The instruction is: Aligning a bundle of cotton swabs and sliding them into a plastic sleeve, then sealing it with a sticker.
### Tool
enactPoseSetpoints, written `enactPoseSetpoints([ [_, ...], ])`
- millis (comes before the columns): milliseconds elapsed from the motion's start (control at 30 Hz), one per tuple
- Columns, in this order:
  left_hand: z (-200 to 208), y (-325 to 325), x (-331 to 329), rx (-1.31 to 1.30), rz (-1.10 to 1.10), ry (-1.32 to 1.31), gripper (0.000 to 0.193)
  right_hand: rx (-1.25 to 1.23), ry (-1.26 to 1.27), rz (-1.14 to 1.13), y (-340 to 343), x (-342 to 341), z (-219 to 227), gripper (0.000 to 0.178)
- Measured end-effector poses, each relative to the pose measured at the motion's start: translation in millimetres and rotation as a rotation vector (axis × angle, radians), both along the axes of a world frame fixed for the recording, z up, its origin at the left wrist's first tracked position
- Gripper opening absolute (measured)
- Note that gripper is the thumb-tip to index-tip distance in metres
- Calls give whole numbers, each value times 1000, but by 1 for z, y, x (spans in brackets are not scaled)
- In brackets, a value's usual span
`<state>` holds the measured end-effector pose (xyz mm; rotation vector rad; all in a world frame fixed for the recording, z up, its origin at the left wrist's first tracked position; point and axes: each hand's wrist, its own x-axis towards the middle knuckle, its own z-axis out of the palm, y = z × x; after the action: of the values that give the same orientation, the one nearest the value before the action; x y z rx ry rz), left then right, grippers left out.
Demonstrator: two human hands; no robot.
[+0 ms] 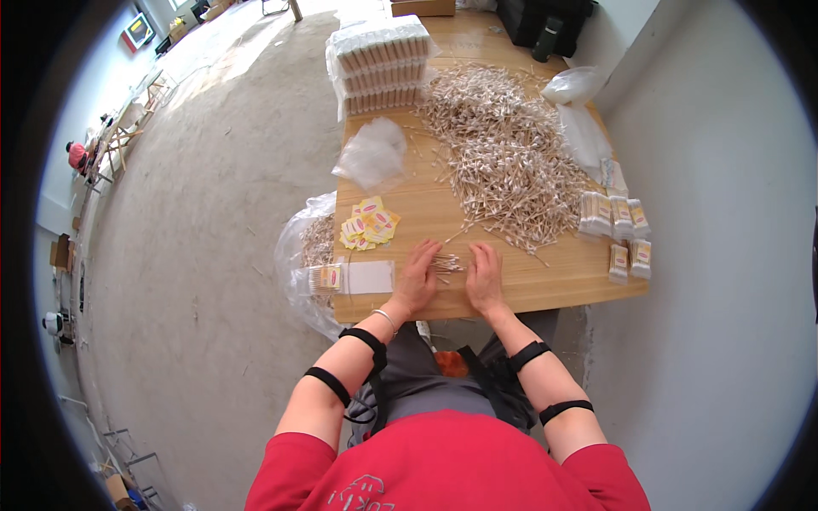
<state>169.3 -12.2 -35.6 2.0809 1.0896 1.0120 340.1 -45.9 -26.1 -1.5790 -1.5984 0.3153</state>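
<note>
Head view: I see two bare hands at the near edge of the wooden tabletop (562, 277), with a small group of loose cotton swabs (446, 266) lying in the gap between them. The left hand (417, 279) and right hand (483, 278) are apart from each other, palms down, fingers slightly bent, and neither is clamped on anything I can make out. I cannot tell whether the hidden undersides of the fingers touch the swabs.

Left of the left hand I have a white rectangular piece (372, 277) and, beside it at the tabletop's left edge, a clear pack (325, 278) with swabs and a printed card. Just beyond them is a scattered heap of yellow-and-white cards (369, 223), then clear plastic bags (372, 153), then a stack of wrapped bundles (383, 72).

Ahead of the hands spreads a large pile of swabs (511, 153). Filled packs (618, 220) sit by the right edge. A dark green bottle (547, 39) stands at the far end, and a clear sack (294, 255) holding more swabs is against the left side.
</note>
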Motion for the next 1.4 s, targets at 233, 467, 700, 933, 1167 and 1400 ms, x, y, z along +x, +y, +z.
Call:
enactPoseSetpoints([
  [233,20,-13,-3,116,-197,579,65,-20,-110,-19,-10,13,-6,46],
  [467,24,3,29,49,-32,773,84,-25,-121,-16,-14,9,-5,44],
  [700,25,-24,29,32,-69,826,88,11,-54,-24,-15,14,-6,44],
  [933,17,-24,12,-110,-25,433,72,-21,-57,24,-16,12,-1,49],
  [1167,2,-18,-1,-218,202,-159,54,-146,-592,269,-25,-16,14,73],
  [1400,6,-17,0,-198,210,-214,49,-218,-638,266,5,-14,16,78],
])
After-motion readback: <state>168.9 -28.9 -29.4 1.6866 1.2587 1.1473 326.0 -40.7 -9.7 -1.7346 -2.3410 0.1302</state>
